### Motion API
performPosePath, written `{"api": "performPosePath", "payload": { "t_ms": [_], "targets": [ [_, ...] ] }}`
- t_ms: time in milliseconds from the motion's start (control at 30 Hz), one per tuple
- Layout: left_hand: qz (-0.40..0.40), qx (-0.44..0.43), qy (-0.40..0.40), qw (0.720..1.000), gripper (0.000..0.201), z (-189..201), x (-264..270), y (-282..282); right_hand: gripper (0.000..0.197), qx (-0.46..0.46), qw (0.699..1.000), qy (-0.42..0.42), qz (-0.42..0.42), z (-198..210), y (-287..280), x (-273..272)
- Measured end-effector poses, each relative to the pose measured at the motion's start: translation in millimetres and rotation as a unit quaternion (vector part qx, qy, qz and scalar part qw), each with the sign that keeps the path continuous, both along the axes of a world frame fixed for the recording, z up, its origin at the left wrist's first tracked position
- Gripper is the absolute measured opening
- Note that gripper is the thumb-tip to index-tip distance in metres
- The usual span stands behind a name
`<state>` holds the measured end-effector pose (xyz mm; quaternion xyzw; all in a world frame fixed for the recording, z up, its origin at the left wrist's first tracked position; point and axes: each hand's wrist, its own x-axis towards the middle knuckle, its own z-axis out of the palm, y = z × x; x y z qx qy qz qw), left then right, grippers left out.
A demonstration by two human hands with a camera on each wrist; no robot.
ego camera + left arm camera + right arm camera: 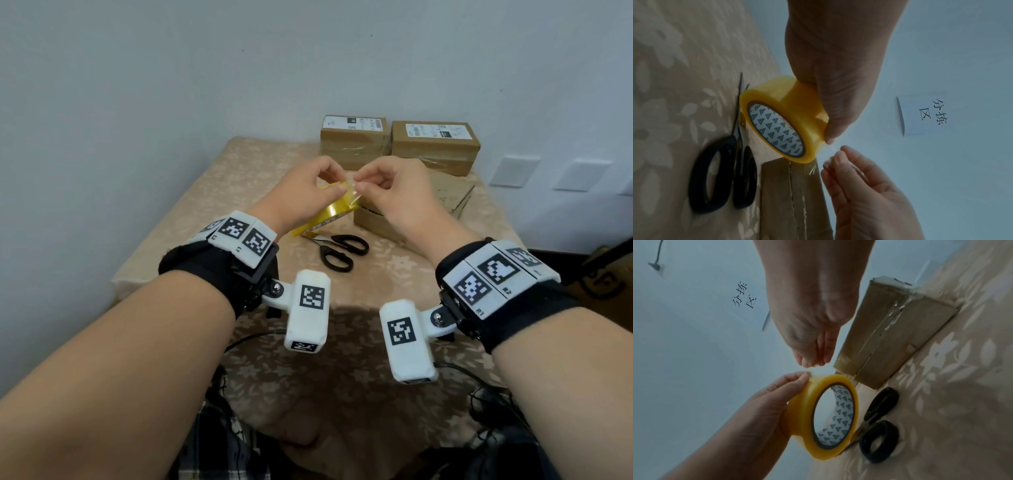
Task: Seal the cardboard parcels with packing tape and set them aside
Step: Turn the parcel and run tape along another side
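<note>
My left hand (325, 183) grips a yellow roll of packing tape (330, 207) held above the table, with the thumb on the roll's rim (785, 123). My right hand (364, 183) pinches the clear loose end of the tape right beside the roll, fingertips (838, 158) almost touching the left thumb. A brown cardboard parcel (442, 197) lies on the table just under and behind my right hand; clear tape runs along its seam (885, 331). The tape roll (824, 415) hangs just in front of the parcel's near corner.
Black-handled scissors (339, 251) lie on the flowered tablecloth (239, 178) below the roll. Two taped parcels with white labels (354, 140) (435, 147) stand at the table's back edge against the wall. A paper sign (929, 115) hangs on the wall.
</note>
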<state>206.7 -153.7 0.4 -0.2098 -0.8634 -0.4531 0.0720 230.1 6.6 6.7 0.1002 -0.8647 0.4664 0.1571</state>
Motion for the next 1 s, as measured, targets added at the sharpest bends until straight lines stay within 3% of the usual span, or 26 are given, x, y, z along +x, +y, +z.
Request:
{"api": "performPosePath", "payload": {
  "t_ms": [133, 300, 667, 767, 867, 900, 1000],
  "targets": [
    [0.002, 0.003, 0.002, 1.000, 0.014, 0, 0, 0, 0.020, 0.020, 1.000, -0.006, -0.009, 2, 1, 3],
    [0.002, -0.022, 0.033, 0.999, 0.012, 1, 4, 4, 0.014, 0.042, 0.999, -0.031, -0.016, 4, 0, 3],
    [0.020, -0.169, 0.053, 0.984, 0.029, 3, 2, 2, 0.031, 0.251, 0.965, -0.058, -0.048, 4, 2, -6],
    [0.070, -0.206, 0.075, 0.973, 0.026, -4, -5, -5, 0.040, 0.266, 0.960, -0.009, -0.081, 8, 17, -6],
    [0.115, -0.245, 0.098, 0.958, 0.025, -16, -13, -10, 0.033, 0.354, 0.925, 0.043, -0.132, 11, 36, -3],
    [0.122, -0.256, 0.101, 0.954, 0.025, -20, -15, -9, 0.033, 0.382, 0.912, 0.011, -0.147, 11, 42, -4],
    [0.135, -0.286, 0.066, 0.946, 0.027, -31, -19, 0, 0.058, 0.410, 0.893, -0.126, -0.135, 2, 59, -7]
  ]
}}
